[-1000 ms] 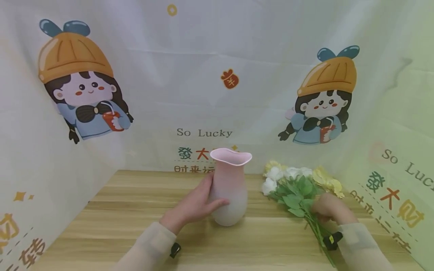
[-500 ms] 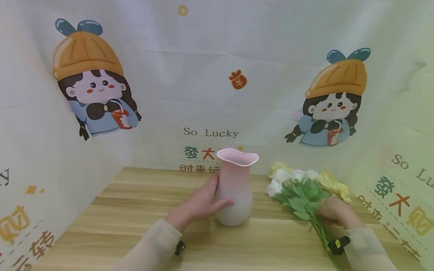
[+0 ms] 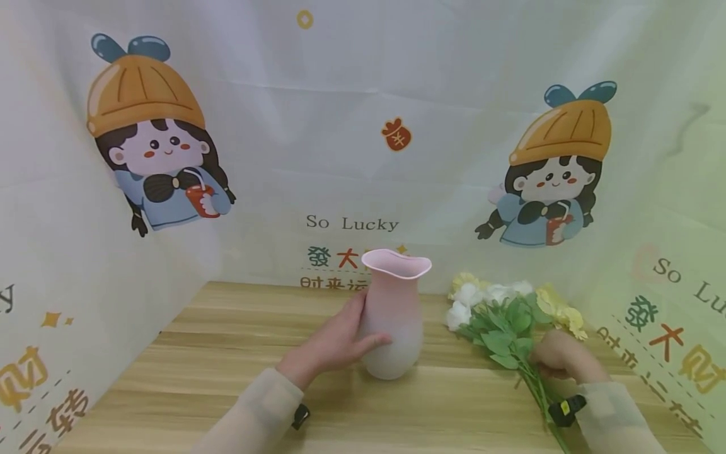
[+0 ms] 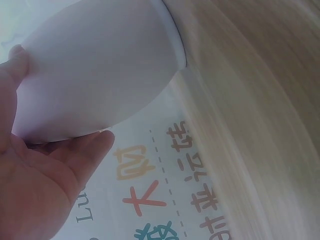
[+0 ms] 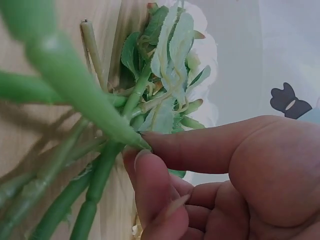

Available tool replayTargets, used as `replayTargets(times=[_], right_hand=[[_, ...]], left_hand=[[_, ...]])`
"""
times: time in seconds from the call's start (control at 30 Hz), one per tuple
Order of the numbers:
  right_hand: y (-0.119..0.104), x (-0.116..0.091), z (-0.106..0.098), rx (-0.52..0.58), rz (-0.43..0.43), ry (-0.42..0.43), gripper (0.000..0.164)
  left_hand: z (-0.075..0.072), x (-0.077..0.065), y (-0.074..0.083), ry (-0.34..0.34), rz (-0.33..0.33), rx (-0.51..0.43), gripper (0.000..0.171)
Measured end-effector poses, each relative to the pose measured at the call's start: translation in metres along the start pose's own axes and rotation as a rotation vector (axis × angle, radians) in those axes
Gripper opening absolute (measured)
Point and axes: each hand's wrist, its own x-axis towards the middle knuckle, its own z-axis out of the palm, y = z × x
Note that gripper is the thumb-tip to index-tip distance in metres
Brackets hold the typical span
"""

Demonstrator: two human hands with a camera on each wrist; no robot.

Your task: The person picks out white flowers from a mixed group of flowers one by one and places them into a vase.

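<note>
A pink-to-white vase (image 3: 392, 328) with a wavy rim stands upright on the wooden table. My left hand (image 3: 334, 340) holds its left side, thumb across the front and fingers behind; the left wrist view has the thumb and fingers on opposite sides of the vase (image 4: 95, 75). To the right lies a bunch of artificial flowers (image 3: 501, 331), white and yellow blooms at the far end, green stems toward me. My right hand (image 3: 567, 358) is at the stems. In the right wrist view its thumb and forefinger pinch a green stem (image 5: 80, 85), among several other stems.
A printed cloth (image 3: 340, 126) hangs behind the wooden table (image 3: 238, 340) and along both sides, close to the flowers at the back right. Wood surface shows between the vase and the stems. A black device (image 3: 567, 410) sits at my right wrist.
The head view has turned slightly left, so everything sits a little further right in it. Both hands keep their places on the vase and at the stems.
</note>
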Motion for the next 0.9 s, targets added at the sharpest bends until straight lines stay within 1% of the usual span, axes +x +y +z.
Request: replayTargets(times=[0.13,0.33,0.47,0.6,0.73,0.9], right_hand=[[-0.002,-0.002,-0.001,0.017,-0.007,0.016,0.035],[-0.004,-0.002,-0.004,-0.006,-0.024,0.054,0.038],[-0.007,-0.002,-0.006,-0.070,-0.044,0.082,0.039],[-0.012,-0.005,-0.009,-0.109,-0.061,0.112,0.037],[-0.016,-0.008,-0.012,-0.085,-0.054,0.125,0.032],[-0.019,-0.009,-0.013,-0.064,-0.054,0.129,0.033]], left_hand=[[0.000,0.000,0.000,-0.009,-0.003,-0.003,0.095],[0.000,-0.001,0.000,-0.011,-0.009,0.008,0.097],[-0.001,-0.001,0.000,-0.016,-0.019,0.012,0.099],[-0.001,-0.001,0.000,-0.021,-0.026,0.027,0.100],[0.000,-0.001,0.000,-0.022,-0.032,0.037,0.100],[0.001,-0.002,-0.001,-0.016,-0.025,0.031,0.099]])
